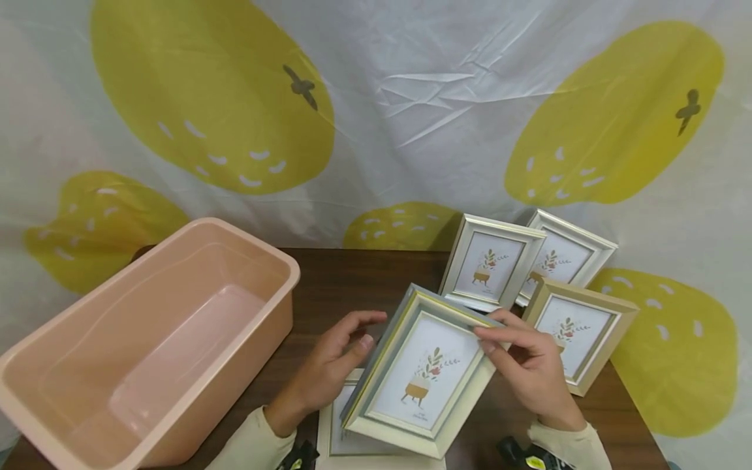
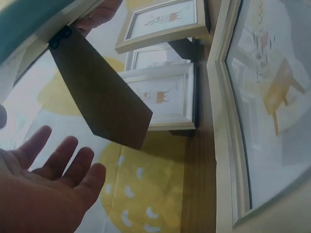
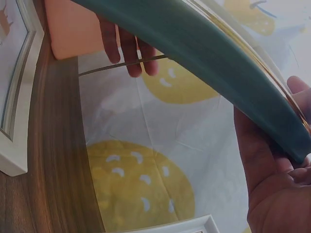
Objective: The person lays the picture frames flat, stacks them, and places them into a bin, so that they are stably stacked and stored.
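A picture frame [image 1: 425,375] with a cream front, a blue-grey side and a thin gold line is held tilted above the table. My right hand [image 1: 531,365] pinches it by its upper right corner, thumb on the front. Beside its left edge is my left hand [image 1: 331,365], fingers spread and slightly bent; the left wrist view shows them apart from the frame. The dark stand leg [image 2: 102,90] on the back sticks out near those fingers. Beneath, a cream picture frame [image 1: 335,460] lies face up on the table, partly covered by the held one.
To the left stands a large pink plastic bin [image 1: 235,365]. At the back right, a silver-white frame [image 1: 455,261], another pale frame [image 1: 602,245] behind it and a gold-beige frame [image 1: 605,359] stand upright on the dark wooden table [image 1: 329,281]. A fruit-print cloth [image 1: 411,130] hangs behind.
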`<action>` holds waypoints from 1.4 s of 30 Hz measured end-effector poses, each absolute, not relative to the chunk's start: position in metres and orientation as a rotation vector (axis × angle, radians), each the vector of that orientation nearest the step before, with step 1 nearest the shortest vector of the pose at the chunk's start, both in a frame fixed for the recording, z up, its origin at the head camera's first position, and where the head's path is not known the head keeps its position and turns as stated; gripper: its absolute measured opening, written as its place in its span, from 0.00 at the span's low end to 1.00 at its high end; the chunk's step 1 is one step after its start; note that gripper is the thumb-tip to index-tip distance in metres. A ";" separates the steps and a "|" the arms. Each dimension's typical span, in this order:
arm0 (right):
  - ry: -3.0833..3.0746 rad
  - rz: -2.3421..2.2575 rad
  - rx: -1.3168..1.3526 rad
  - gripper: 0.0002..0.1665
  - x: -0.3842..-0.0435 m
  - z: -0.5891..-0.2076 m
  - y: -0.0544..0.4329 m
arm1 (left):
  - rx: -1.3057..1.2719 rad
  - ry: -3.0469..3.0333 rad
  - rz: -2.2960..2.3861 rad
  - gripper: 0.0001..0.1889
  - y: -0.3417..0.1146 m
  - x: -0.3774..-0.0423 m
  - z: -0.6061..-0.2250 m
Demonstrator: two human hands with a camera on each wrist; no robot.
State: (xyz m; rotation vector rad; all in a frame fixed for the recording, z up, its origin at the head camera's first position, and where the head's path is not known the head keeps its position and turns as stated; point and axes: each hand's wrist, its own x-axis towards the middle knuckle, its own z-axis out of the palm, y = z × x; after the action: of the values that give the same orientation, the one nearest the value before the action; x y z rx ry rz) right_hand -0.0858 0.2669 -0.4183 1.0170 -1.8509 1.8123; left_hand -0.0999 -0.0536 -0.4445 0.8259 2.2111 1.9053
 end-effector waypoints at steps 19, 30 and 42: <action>-1.893 1.765 0.810 0.26 -0.096 -0.426 0.269 | 0.898 2.157 1.885 0.21 -0.057 -0.094 -0.451; -1.828 1.870 0.749 0.23 -0.093 -0.440 0.251 | 0.797 2.259 1.820 0.31 -0.070 -0.077 -0.469; -1.873 1.923 0.457 0.18 -0.077 -0.453 0.232 | 0.624 1.996 2.019 0.37 -0.086 -0.061 -0.483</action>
State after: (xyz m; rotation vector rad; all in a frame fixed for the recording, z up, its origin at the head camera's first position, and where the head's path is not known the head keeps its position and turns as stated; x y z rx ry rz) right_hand -0.0767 0.2323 -0.4534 0.4565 -1.8725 1.9233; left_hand -0.0610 -0.0861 -0.4827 0.6237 1.9963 2.0190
